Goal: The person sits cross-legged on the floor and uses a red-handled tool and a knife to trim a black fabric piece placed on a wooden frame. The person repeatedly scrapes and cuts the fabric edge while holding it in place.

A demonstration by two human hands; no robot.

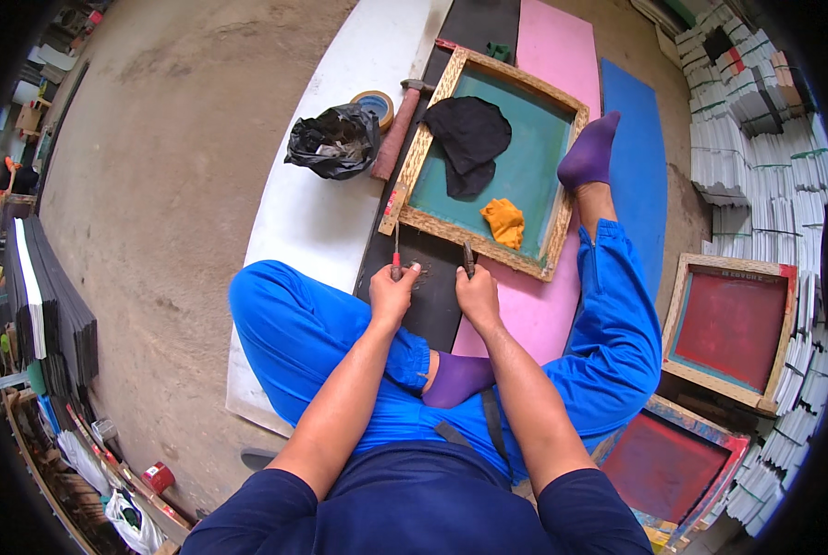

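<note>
The left grip (392, 294) is wrapped around a slim tool with a red handle (396, 260), its thin metal shaft pointing toward the wooden frame (451, 234). The right grip (478, 294) is closed on a narrow dark tool (469, 258) near the same rail. Speckled, square-cut rails border smooth green mesh (536, 153); the frame lies across flat black and pink panels (525, 319). On the mesh sit a limp black cloth (469, 134) and a bunched orange cloth (503, 223); beside it, a rough-handled hammer (398, 137) and crinkled plastic bag (335, 146).
</note>
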